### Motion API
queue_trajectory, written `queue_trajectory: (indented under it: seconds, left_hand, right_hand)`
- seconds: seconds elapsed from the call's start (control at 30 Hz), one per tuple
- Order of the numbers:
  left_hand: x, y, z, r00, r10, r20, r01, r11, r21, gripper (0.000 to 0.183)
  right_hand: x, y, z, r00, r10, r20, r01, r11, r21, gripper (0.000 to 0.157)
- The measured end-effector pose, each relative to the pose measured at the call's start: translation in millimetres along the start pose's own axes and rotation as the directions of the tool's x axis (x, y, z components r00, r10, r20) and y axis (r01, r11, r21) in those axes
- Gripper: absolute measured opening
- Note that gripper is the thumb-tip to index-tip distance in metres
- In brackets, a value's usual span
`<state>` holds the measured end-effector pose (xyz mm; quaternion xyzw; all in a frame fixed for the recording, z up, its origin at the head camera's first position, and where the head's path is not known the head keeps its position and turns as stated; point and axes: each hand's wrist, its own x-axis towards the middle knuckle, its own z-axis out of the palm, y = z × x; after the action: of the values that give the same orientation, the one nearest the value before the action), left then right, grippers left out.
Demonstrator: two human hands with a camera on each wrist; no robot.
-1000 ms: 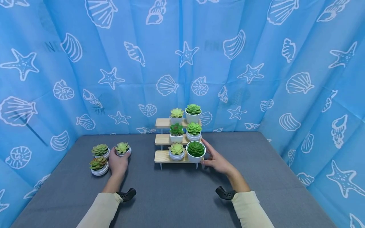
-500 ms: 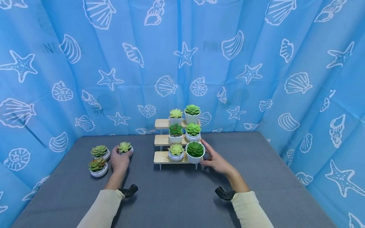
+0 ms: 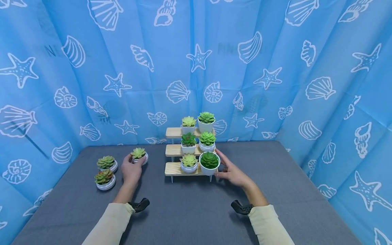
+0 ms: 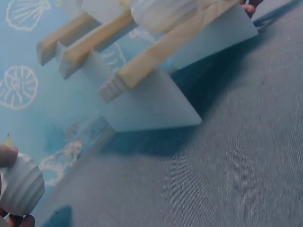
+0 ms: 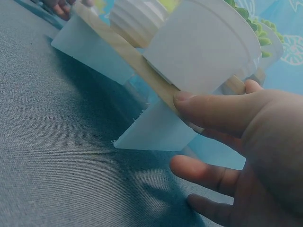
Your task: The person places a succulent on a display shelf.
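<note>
My left hand [image 3: 131,170] grips a small potted succulent [image 3: 139,154], pale green in a ribbed white pot, left of a three-tier plant stand [image 3: 174,167]. In the left wrist view this ribbed pot [image 4: 23,187] hangs above its shadow, with fingertips on both sides of it. At the stand's right end, my right hand [image 3: 234,173] rests with extended fingers. Its thumb [image 5: 208,111] touches the end of the lowest wooden plank in the right wrist view, while the lower fingers lie apart from the stand. Two potted succulents stand on each tier, including a dark green one [image 3: 210,160] beside my right thumb.
Two more succulents in ribbed white pots, one green [image 3: 106,162] and one reddish [image 3: 104,177], stand on the grey tablecloth [image 3: 183,214] at the left. Behind the table hangs a blue curtain [image 3: 147,78] with white seashell and starfish prints.
My left hand has carried its potted succulent rightward and slightly up, away from the two pots at the left. My right hand stays at the stand's right end.
</note>
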<state>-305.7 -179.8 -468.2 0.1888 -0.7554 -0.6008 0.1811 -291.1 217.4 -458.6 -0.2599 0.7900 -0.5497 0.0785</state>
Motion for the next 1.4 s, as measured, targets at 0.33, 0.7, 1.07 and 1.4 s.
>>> queue_trajectory:
  seconds: [0.33, 0.7, 1.07, 1.4]
  left_hand:
    - [-5.8, 32.8, 7.4, 0.997, 0.081, -0.005, -0.081, 0.995, -0.061, 0.071]
    - [-1.3, 68.3, 17.8, 0.974, 0.226, -0.008, -0.226, 0.968, -0.107, 0.064]
    - [-8.8, 95.3, 43.0, 0.954, 0.300, 0.016, -0.297, 0.949, -0.111, 0.059]
    - [-7.2, 104.8, 60.4, 0.951, 0.307, 0.035, -0.298, 0.943, -0.149, 0.057]
  right_hand:
    - [0, 0, 0.5, 1.000, -0.004, -0.001, 0.004, 1.000, 0.008, 0.094]
    - [-1, 2, 0.0, 1.000, -0.001, -0.005, 0.001, 1.000, -0.023, 0.094]
    - [2, 5, 0.6, 0.999, -0.028, 0.017, 0.028, 1.000, -0.004, 0.094]
    - [0, 5, -0.8, 1.000, -0.019, 0.002, 0.019, 1.000, -0.023, 0.095]
